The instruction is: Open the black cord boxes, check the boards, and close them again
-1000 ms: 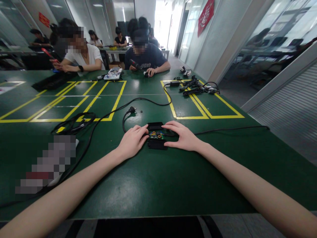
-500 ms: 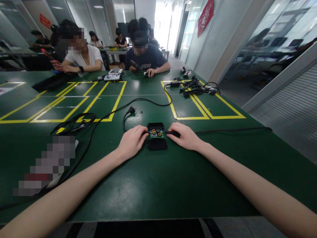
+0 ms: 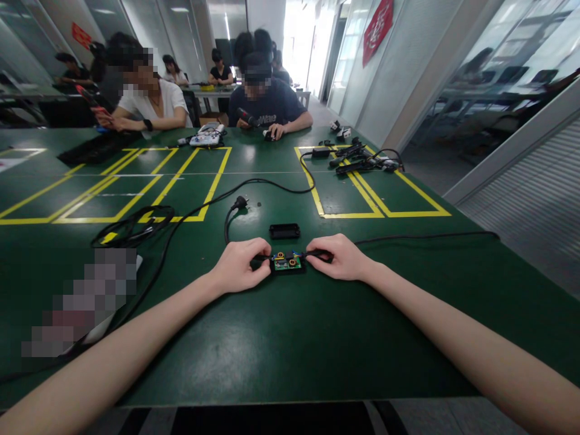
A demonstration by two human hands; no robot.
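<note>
Between my hands is a small green circuit board [image 3: 287, 261] with copper-coloured coils, over the near black case half [image 3: 296, 271]. Whether it is fully seated there I cannot tell. My left hand [image 3: 244, 264] pinches the black cable at the board's left end; that cable curves back to a power plug [image 3: 241, 203]. On the other side, my right hand [image 3: 338, 257] is closed on the black cable [image 3: 322, 254] at the board's right end, which trails off across the table. The other black case half [image 3: 284, 231] lies open just beyond the board.
A coiled black cable [image 3: 136, 226] and a long blurred-out object [image 3: 86, 305] lie to the left. Several black adapters and cables [image 3: 351, 162] are heaped at the far right within yellow tape. Two people sit across the green table [image 3: 254, 362], one holding a dark tool [image 3: 248, 117].
Both hands have drawn the circuit board a little toward me, from between the two case halves to over the near one. The far case half has stayed in place.
</note>
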